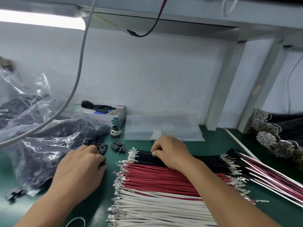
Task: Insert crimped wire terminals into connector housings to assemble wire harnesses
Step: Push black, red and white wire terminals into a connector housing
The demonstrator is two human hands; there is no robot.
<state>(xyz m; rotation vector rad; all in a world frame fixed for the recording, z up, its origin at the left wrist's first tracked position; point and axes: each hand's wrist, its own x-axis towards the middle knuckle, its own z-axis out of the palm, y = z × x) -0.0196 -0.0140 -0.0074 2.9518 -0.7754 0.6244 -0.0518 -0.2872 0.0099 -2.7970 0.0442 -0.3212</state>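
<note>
Now picking parts | left hand [82,167] curls over black housings [102,149] beside the plastic bag [32,128] | right hand [170,153] pinches the black wires [205,161] above red wires [164,177] | tip: lift one wire, terminal leading, toward one housing.

- Two hands: left hand [82,167], right hand [170,151].
- Three wire bundles: black wires [205,161], red wires [155,177], white wires [155,208].
- One cardboard box [114,115].

A green bench mat [218,136] carries rows of black [205,159], red [155,176] and white wires [155,208], loose black housings [118,146] farther left, plastic bags [32,122] far left.
</note>
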